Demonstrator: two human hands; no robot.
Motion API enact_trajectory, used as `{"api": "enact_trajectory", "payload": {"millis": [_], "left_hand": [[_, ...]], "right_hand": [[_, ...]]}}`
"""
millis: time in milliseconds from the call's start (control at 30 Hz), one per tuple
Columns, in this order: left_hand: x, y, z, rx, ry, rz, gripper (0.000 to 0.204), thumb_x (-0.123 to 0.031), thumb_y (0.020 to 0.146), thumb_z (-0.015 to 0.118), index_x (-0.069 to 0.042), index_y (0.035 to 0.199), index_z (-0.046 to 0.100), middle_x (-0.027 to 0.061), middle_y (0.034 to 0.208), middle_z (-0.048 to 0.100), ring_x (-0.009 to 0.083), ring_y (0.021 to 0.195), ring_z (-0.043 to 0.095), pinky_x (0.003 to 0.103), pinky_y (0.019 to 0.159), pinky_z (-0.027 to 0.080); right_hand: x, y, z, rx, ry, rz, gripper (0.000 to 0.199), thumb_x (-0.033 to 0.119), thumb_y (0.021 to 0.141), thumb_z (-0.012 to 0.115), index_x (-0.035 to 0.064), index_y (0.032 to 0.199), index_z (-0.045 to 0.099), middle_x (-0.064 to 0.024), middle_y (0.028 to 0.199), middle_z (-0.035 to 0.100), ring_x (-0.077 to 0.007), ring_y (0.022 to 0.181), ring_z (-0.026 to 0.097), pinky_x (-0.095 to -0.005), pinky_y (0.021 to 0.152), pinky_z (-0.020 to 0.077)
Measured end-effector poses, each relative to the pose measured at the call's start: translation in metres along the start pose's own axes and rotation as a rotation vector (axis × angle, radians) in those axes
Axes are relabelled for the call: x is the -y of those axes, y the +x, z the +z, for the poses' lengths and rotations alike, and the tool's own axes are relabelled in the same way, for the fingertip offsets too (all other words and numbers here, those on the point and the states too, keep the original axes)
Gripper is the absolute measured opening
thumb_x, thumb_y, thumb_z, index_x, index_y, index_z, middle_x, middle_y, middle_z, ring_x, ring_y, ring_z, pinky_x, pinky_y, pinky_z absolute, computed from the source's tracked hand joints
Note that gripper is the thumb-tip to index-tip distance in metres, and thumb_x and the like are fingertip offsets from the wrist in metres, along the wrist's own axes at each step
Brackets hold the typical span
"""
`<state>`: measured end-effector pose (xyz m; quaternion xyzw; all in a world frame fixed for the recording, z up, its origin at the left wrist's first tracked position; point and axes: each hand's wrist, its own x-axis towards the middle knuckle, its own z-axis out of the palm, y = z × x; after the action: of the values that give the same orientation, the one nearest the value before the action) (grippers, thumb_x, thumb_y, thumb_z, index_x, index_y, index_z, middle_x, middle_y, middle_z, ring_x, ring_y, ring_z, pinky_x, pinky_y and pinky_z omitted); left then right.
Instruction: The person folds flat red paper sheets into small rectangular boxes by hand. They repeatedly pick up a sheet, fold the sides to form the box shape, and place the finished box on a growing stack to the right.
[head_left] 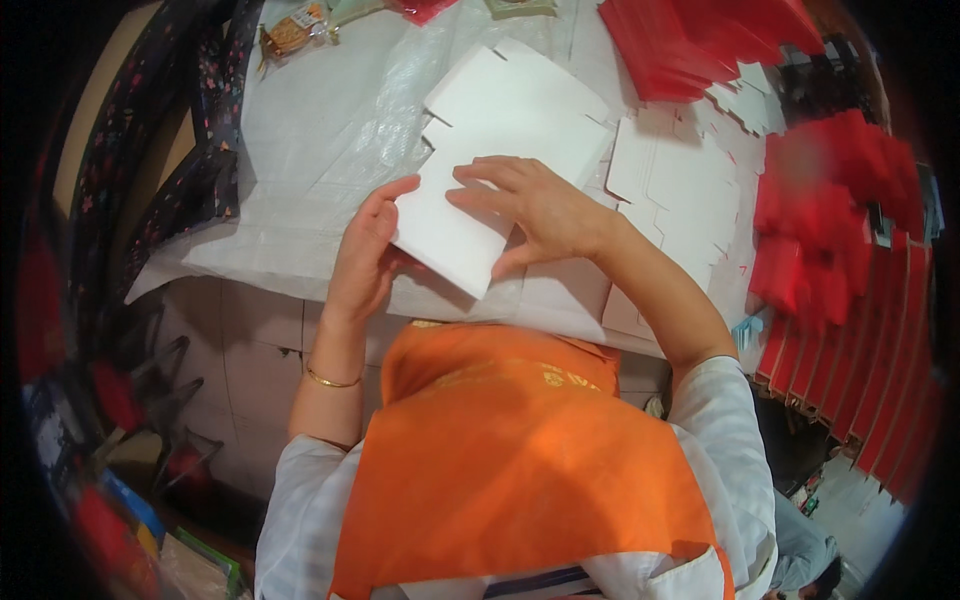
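A white folding carton (520, 125) lies tilted over the near part of the table, its slotted flaps toward the far side. Its near part looks folded into a narrow box shape. My left hand (368, 245) grips the carton's left edge, thumb on top and fingers partly hidden underneath. Across the carton's upper face reaches my right hand (540, 210), fingers stretched and apart, thumb by the right edge. To the right lie more flat white carton blanks (670, 190), partly covered by my right forearm.
Plastic sheeting (310, 190) covers the table. Red bags (710, 40) are piled at the far right, with more red packaging (815, 220) beside the table. A wrapped snack packet (298, 32) lies far left. Folded red cartons (860, 350) stand in a row at right.
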<state>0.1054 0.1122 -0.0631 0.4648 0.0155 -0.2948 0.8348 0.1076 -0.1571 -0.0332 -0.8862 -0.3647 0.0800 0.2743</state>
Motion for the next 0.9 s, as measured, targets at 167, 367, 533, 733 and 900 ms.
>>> {"api": "enact_trajectory", "payload": {"millis": [167, 367, 533, 733, 900], "left_hand": [[0.001, 0.0, 0.006, 0.068, 0.119, 0.116, 0.09, -0.039, 0.082, 0.084, -0.007, 0.151, 0.036, 0.0103, 0.143, 0.046, 0.0214, 0.136, 0.04, 0.037, 0.116, 0.031], [0.003, 0.009, 0.016, 0.076, 0.185, 0.167, 0.094, -0.041, 0.079, 0.087, -0.006, 0.151, 0.037, 0.0092, 0.138, 0.048, 0.0197, 0.131, 0.044, 0.035, 0.111, 0.035], [0.001, 0.013, 0.028, 0.086, 0.232, 0.201, 0.096, -0.043, 0.079, 0.086, -0.005, 0.151, 0.036, 0.0092, 0.134, 0.05, 0.0197, 0.127, 0.047, 0.035, 0.108, 0.039], [0.003, 0.017, 0.039, 0.08, 0.254, 0.294, 0.096, -0.046, 0.08, 0.085, -0.005, 0.152, 0.035, 0.0092, 0.13, 0.053, 0.0172, 0.118, 0.052, 0.032, 0.1, 0.044], [0.007, 0.016, 0.035, 0.047, 0.313, 0.278, 0.094, -0.047, 0.081, 0.084, -0.006, 0.151, 0.036, 0.0054, 0.112, 0.056, 0.0104, 0.092, 0.056, 0.025, 0.081, 0.049]], "right_hand": [[0.012, 0.005, 0.003, 0.053, 0.1, 0.021, 0.098, 0.059, 0.071, 0.078, 0.0097, 0.149, 0.045, -0.0185, 0.154, 0.04, -0.0388, 0.141, 0.038, -0.0477, 0.114, 0.0339], [0.023, -0.003, 0.001, 0.042, 0.337, 0.103, 0.1, 0.057, 0.074, 0.078, 0.0067, 0.151, 0.04, -0.0204, 0.155, 0.038, -0.0388, 0.141, 0.038, -0.0471, 0.115, 0.034], [0.027, -0.005, -0.004, 0.028, 0.432, 0.167, 0.093, 0.043, 0.077, 0.077, 0.0056, 0.152, 0.037, -0.0205, 0.153, 0.04, -0.037, 0.141, 0.039, -0.045, 0.115, 0.0344], [0.036, -0.003, -0.013, 0.014, 0.458, 0.231, 0.088, 0.03, 0.077, 0.077, 0.0049, 0.151, 0.038, -0.0189, 0.151, 0.042, -0.0355, 0.138, 0.043, -0.0432, 0.115, 0.0354], [0.034, -0.004, -0.012, 0.025, 0.533, 0.217, 0.083, 0.028, 0.08, 0.074, 0.0043, 0.151, 0.039, -0.018, 0.151, 0.042, -0.0347, 0.138, 0.043, -0.0426, 0.115, 0.0351]]}}
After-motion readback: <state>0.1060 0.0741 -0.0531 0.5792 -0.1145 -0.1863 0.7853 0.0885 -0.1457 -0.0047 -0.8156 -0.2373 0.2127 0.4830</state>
